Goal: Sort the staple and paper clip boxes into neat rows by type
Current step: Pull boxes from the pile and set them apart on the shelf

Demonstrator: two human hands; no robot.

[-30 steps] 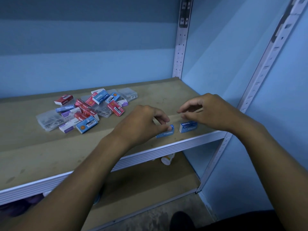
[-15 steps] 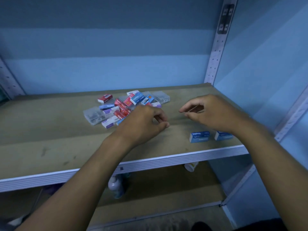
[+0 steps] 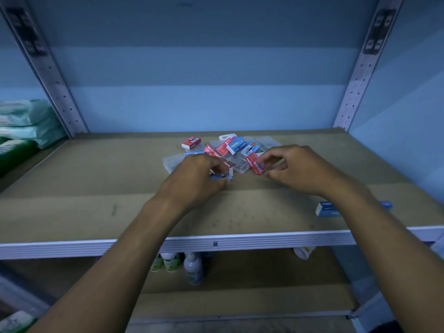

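A jumbled pile of small boxes (image 3: 236, 146) lies mid-shelf: red ones, blue ones and clear plastic cases. My left hand (image 3: 199, 179) is at the pile's near left side, its fingers closed on a blue box (image 3: 224, 176). My right hand (image 3: 298, 169) is at the pile's right side, with thumb and forefinger pinching the end of a red box (image 3: 255, 165). Two blue boxes stand side by side near the front right edge, one (image 3: 325, 209) left of my right forearm and one (image 3: 386, 204) partly hidden behind it.
The brown shelf board (image 3: 96, 212) has a white metal front rail (image 3: 216, 243) and perforated uprights (image 3: 355, 75) at the back corners. Green packs (image 3: 21, 126) sit at far left. Bottles (image 3: 192, 265) stand on the lower shelf.
Both hands left the two blue boxes at the front right and moved back and left to the pile. They went from holding nothing to gripping a box each. My view turned left.
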